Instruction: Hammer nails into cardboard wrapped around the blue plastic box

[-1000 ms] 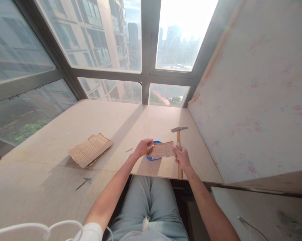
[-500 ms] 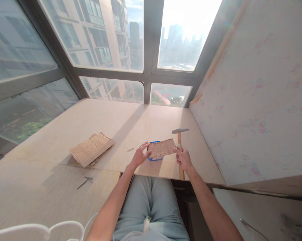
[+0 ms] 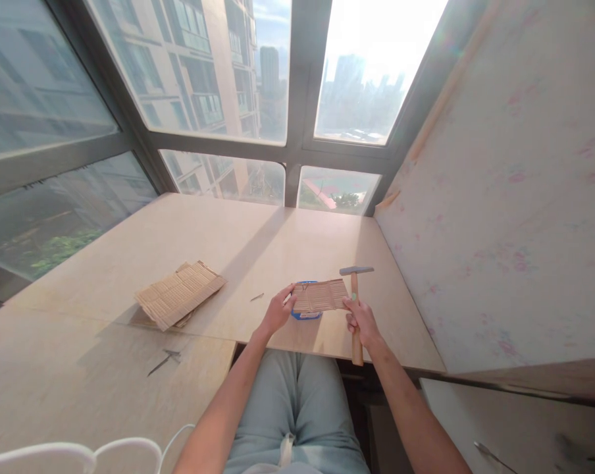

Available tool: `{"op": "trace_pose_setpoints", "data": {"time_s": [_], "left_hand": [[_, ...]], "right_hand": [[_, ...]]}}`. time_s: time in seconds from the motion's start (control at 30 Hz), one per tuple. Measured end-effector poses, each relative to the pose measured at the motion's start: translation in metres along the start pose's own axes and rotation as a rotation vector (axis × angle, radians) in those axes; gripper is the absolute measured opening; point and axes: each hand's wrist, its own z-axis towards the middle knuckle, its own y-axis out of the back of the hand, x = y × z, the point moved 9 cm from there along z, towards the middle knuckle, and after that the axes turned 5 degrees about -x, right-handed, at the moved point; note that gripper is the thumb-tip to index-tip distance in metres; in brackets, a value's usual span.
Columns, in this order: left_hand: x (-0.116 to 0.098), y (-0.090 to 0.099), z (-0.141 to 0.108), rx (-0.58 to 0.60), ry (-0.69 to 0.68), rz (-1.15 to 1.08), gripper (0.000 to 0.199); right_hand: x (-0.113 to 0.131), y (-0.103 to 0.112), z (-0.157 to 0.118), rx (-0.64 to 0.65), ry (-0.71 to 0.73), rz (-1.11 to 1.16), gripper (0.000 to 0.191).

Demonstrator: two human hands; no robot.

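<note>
A small piece of corrugated cardboard (image 3: 320,295) is held level between my hands, above a blue object (image 3: 306,316) that it mostly covers. My left hand (image 3: 280,309) pinches its left edge. My right hand (image 3: 361,319) is closed round the wooden handle of a hammer (image 3: 355,284), its fingertips also at the cardboard's right edge. The hammer stands upright with its metal head at the top. Some dark thin marks or pieces show at the cardboard's upper left; I cannot make out which.
A stack of cardboard (image 3: 181,293) lies to the left on the pale tabletop (image 3: 213,230). Thin metal pieces (image 3: 166,360) lie nearer me, and another small one (image 3: 257,297) lies beside my left hand. Windows and a patterned wall border the table.
The hammer and my right hand have moved slightly down, toward me. The cardboard piece has shifted a little down and is held more level.
</note>
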Motion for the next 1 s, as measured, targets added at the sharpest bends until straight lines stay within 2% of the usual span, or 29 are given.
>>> {"op": "trace_pose_setpoints", "data": {"time_s": [0.17,0.3,0.47,0.53,0.6,0.67,0.73,0.8,1.0], "left_hand": [[-0.003,-0.003,0.006,0.026,-0.008,-0.005,0.046],[-0.003,-0.006,0.006,0.033,0.011,-0.032,0.046],[-0.002,-0.007,0.007,0.018,0.025,-0.078,0.045],[-0.003,-0.007,0.007,0.019,0.025,-0.089,0.046],[-0.005,-0.008,0.007,0.016,0.028,-0.089,0.047],[-0.007,-0.008,0.006,0.005,0.029,-0.085,0.046],[-0.008,-0.007,0.005,-0.008,0.028,-0.076,0.046],[-0.009,-0.008,0.004,-0.013,0.026,-0.06,0.046],[-0.011,-0.009,0.0,0.003,-0.017,0.012,0.048]], "right_hand": [[0.006,0.003,-0.007,-0.019,0.018,0.028,0.044],[0.017,0.013,-0.011,-0.09,0.081,0.02,0.047],[0.057,0.035,-0.019,-0.21,0.255,-0.094,0.046],[0.074,0.036,-0.024,-0.164,0.254,-0.091,0.046],[0.08,0.029,-0.031,-0.023,0.146,-0.111,0.047],[0.077,0.015,-0.041,0.141,-0.001,-0.155,0.046],[0.07,0.003,-0.051,0.249,-0.093,-0.21,0.043],[0.059,-0.008,-0.057,0.289,-0.138,-0.274,0.039],[0.023,-0.031,-0.061,0.295,-0.202,-0.329,0.032]]}}
